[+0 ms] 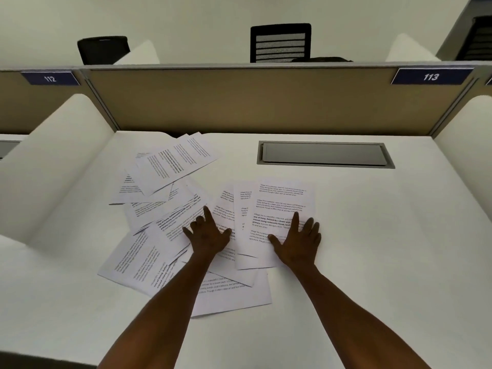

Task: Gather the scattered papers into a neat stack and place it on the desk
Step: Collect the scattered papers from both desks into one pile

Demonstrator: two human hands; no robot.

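Observation:
Several white printed papers (170, 166) lie scattered and overlapping across the left and middle of the white desk (372, 235). My left hand (207, 235) rests flat with fingers spread on the sheets in the middle of the mess. My right hand (299, 239) lies flat, fingers apart, on the upright sheet (282, 203) at the right of the pile. Neither hand grips any paper. More sheets (133, 262) fan out toward the near left, partly under my left forearm.
A grey cable hatch (323, 154) is set into the desk at the back right. A tan partition (239, 99) closes the far side, with white curved dividers (53, 155) at both sides. Black chairs (281, 42) stand beyond the partition.

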